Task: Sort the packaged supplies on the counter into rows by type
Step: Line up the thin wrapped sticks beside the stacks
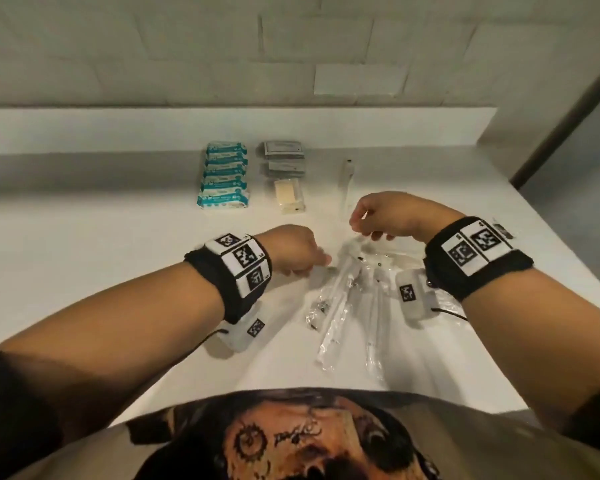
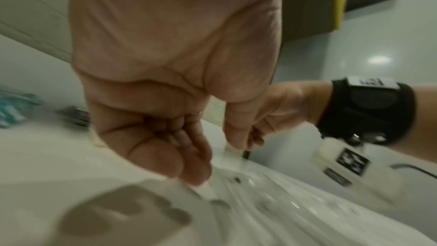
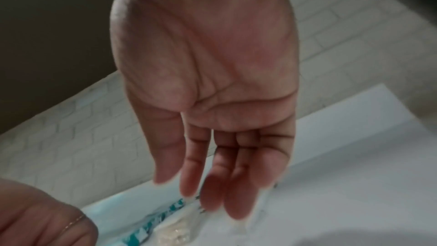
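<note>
A loose pile of clear-wrapped long items (image 1: 347,292) lies on the white counter (image 1: 118,237) in front of me. My left hand (image 1: 312,261) is at the pile's left edge. In the left wrist view its fingers (image 2: 189,166) are curled with the tips on the clear wrap (image 2: 260,203); the thumb stands apart and nothing shows in the palm. My right hand (image 1: 364,230) hovers over the pile's far end, and in the right wrist view its fingers (image 3: 234,184) hang straight and empty. Further back lie a row of teal packs (image 1: 224,174), a row of grey packets (image 1: 283,157) and one clear-wrapped item (image 1: 347,174).
A beige packet (image 1: 288,195) ends the grey row. A raised ledge (image 1: 222,129) and tiled wall (image 1: 222,46) bound the counter at the back. The counter's right edge (image 1: 551,244) runs diagonally beside my right wrist. A small dark packet (image 1: 503,232) lies behind that wrist.
</note>
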